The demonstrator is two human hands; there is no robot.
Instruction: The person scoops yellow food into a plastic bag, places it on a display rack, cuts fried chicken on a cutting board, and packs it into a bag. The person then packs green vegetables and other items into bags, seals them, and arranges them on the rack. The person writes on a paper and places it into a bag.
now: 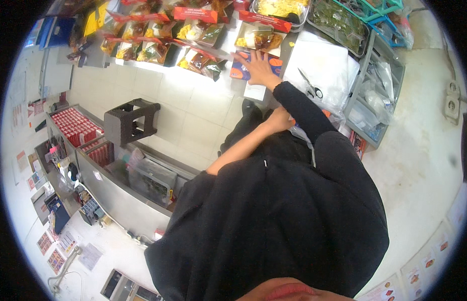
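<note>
My right hand [260, 69] lies palm down with spread fingers on a blue cardboard food box [237, 70] with orange print. The box sits near the counter's front edge, and a white paper slip [255, 91] shows just below it. Lower down, my bare left forearm reaches under the black right sleeve. My left hand [278, 121] is curled against blue-and-orange packaging [296, 122] beside a clear plastic bag [305, 132]. Its fingertips are partly hidden, so its grip is unclear. Black-handled scissors [311, 85] rest on white sheets [314, 62] to the right.
Open meal boxes [154, 50] with rice, yellow shreds and wrapped food stand in rows. A tub of yellow shreds [280, 9] and a tray of green packets [340, 26] are behind. A grey drawer organiser [376, 94] is at right, a dark plastic stool [130, 120] on the floor.
</note>
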